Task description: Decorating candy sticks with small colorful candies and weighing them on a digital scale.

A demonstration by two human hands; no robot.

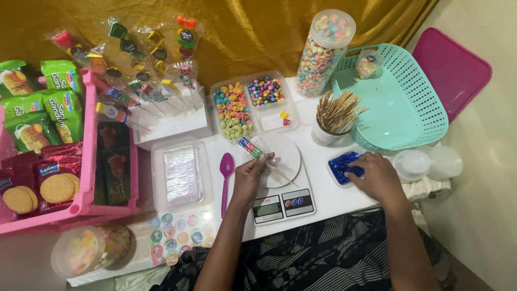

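My left hand grips a wrapped candy skewer with coloured pieces inside clear plastic, its wooden stick lying across the round plate of a small white kitchen scale. My right hand rests on a small tray of shiny blue foil pieces to the right of the scale, fingers touching the foil. A purple plastic spoon lies just left of my left hand.
A cup of wooden skewers, a divided tray of coloured candies, a tall candy jar and a teal basket stand behind. A pink rack of biscuit packs, finished skewers in a white block, a clear box and round stickers are at left.
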